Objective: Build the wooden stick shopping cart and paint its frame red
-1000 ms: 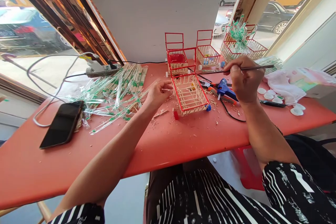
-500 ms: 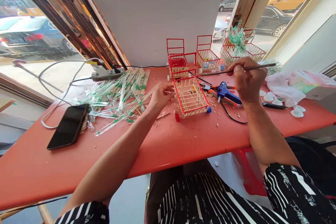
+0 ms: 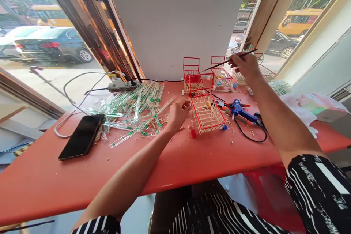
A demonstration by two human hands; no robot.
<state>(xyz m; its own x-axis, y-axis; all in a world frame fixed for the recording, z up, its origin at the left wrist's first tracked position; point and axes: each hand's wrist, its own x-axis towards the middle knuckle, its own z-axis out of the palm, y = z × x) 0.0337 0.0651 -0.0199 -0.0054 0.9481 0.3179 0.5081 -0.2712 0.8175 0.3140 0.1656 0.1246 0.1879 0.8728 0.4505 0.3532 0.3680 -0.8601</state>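
Note:
A small shopping cart (image 3: 207, 113) made of pale wooden sticks, with a red-painted rim and handle, stands on the red table. Its visible front wheels are one red and one blue. My left hand (image 3: 178, 114) is beside it, fingers curled and closed at the left rim. My right hand (image 3: 246, 65) is raised behind and to the right of this cart, pinching a thin dark paintbrush (image 3: 219, 65). The brush's pointed tip slants down to the left, above a second cart (image 3: 192, 79) that holds something red. A third cart (image 3: 221, 76) stands to its right.
Wrapped sticks (image 3: 142, 98) and clear sleeves lie left of the cart, near a phone (image 3: 81, 137) and a power strip (image 3: 123, 85). A blue glue gun (image 3: 241, 110), its black cord and pliers lie right. Wood scraps litter the red table (image 3: 175, 168).
My right hand has moved up and left with the paintbrush, whose tip now angles more steeply downward. My left hand stays by the cart's left rim. The camera view has shifted.

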